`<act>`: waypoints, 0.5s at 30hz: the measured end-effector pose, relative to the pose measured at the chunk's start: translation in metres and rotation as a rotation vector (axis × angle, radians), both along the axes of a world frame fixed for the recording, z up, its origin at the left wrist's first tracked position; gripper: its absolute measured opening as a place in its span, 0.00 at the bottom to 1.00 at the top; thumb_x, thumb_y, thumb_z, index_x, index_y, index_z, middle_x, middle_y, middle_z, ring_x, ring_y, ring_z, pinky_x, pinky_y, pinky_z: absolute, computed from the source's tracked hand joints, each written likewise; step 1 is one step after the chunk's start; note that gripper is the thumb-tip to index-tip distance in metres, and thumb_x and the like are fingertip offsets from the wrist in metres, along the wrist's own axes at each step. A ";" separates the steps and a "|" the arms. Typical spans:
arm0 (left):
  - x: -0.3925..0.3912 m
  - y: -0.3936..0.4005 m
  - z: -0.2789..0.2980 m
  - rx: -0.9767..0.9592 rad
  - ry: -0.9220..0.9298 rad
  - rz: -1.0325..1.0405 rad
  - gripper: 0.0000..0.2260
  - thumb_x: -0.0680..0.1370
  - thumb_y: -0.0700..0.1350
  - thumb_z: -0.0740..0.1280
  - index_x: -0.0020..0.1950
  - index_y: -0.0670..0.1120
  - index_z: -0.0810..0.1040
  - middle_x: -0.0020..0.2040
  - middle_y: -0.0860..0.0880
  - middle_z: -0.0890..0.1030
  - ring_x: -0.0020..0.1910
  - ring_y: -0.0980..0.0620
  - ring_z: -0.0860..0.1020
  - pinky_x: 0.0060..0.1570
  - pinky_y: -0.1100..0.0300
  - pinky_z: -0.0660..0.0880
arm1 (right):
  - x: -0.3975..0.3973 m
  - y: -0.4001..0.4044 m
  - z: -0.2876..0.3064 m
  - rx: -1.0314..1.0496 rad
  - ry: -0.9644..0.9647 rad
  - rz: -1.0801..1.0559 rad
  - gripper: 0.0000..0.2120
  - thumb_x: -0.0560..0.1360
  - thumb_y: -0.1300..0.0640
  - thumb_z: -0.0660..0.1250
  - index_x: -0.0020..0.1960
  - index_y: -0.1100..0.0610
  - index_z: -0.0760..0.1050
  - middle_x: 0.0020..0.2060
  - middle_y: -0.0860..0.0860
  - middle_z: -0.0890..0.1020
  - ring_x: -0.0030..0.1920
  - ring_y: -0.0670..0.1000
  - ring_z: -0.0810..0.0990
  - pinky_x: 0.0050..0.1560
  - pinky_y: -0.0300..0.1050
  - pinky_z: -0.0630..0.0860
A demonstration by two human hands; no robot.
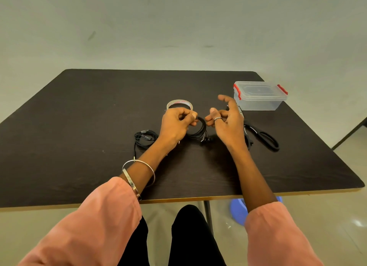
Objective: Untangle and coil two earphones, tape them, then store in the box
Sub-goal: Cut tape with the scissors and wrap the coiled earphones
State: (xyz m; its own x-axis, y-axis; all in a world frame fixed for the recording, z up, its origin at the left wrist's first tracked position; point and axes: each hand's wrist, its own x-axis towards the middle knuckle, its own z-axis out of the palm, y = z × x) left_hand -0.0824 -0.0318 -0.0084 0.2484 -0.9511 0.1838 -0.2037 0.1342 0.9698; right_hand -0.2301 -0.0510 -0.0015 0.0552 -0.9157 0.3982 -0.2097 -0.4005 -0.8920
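Observation:
My left hand (pixel 175 124) grips a coiled black earphone (pixel 199 130) just above the dark table (pixel 89 110); its earbuds hang down at the coil's lower right. My right hand (pixel 225 118) hovers beside the coil with fingers spread and loosely bent, holding nothing that I can see. A second black earphone (pixel 145 138) lies loosely bundled on the table left of my left wrist, its plug end trailing toward me. A roll of clear tape (pixel 179 103) lies flat just behind my left hand. The clear plastic box (pixel 260 95) with red clips stands closed at the back right.
Black-handled scissors (pixel 262 136) lie right of my right hand, blades pointing toward the box. The table's front edge runs near my knees. A blue stool (pixel 238 210) stands on the floor under the table's right side.

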 end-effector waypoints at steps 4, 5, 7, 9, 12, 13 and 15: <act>0.000 0.002 0.003 -0.030 0.091 -0.011 0.04 0.77 0.36 0.68 0.48 0.41 0.83 0.40 0.45 0.84 0.38 0.54 0.83 0.30 0.68 0.72 | 0.001 -0.001 -0.001 0.101 -0.031 0.045 0.15 0.79 0.59 0.63 0.66 0.55 0.68 0.38 0.53 0.84 0.39 0.46 0.83 0.45 0.42 0.81; 0.000 0.003 0.003 -0.037 0.101 -0.017 0.04 0.76 0.36 0.68 0.47 0.42 0.83 0.40 0.45 0.85 0.39 0.53 0.83 0.31 0.68 0.73 | 0.001 -0.001 -0.001 0.126 -0.051 0.052 0.15 0.79 0.59 0.63 0.65 0.55 0.68 0.38 0.54 0.84 0.40 0.48 0.84 0.44 0.42 0.81; 0.001 0.004 0.003 -0.047 0.107 -0.030 0.04 0.76 0.37 0.69 0.47 0.43 0.83 0.41 0.45 0.85 0.40 0.52 0.83 0.32 0.68 0.73 | 0.000 -0.001 0.001 0.173 -0.085 0.067 0.16 0.79 0.59 0.64 0.66 0.55 0.69 0.40 0.55 0.85 0.43 0.49 0.84 0.45 0.43 0.81; 0.002 0.005 0.004 -0.056 0.101 -0.046 0.04 0.76 0.38 0.69 0.48 0.44 0.83 0.41 0.45 0.85 0.41 0.51 0.83 0.33 0.68 0.73 | 0.000 -0.001 0.002 0.208 -0.108 0.101 0.17 0.78 0.60 0.66 0.66 0.56 0.69 0.41 0.56 0.85 0.45 0.50 0.84 0.45 0.44 0.82; 0.002 0.007 0.006 -0.077 0.081 -0.075 0.05 0.76 0.37 0.69 0.48 0.44 0.82 0.41 0.46 0.85 0.40 0.52 0.83 0.33 0.67 0.73 | 0.001 -0.001 0.004 0.241 -0.150 0.143 0.20 0.76 0.60 0.69 0.66 0.56 0.69 0.42 0.57 0.85 0.48 0.52 0.84 0.46 0.45 0.82; 0.002 0.008 0.006 -0.084 0.087 -0.087 0.05 0.75 0.36 0.70 0.49 0.45 0.81 0.40 0.46 0.84 0.39 0.52 0.83 0.33 0.67 0.73 | 0.001 -0.001 0.004 0.253 -0.177 0.146 0.21 0.75 0.61 0.70 0.66 0.56 0.70 0.42 0.57 0.85 0.48 0.53 0.84 0.46 0.46 0.81; 0.000 0.009 0.007 -0.092 0.123 -0.110 0.07 0.75 0.35 0.70 0.50 0.45 0.77 0.36 0.48 0.83 0.37 0.51 0.83 0.31 0.66 0.72 | 0.001 -0.001 0.004 0.279 -0.241 0.146 0.22 0.74 0.62 0.71 0.65 0.56 0.70 0.44 0.58 0.85 0.49 0.55 0.84 0.48 0.48 0.81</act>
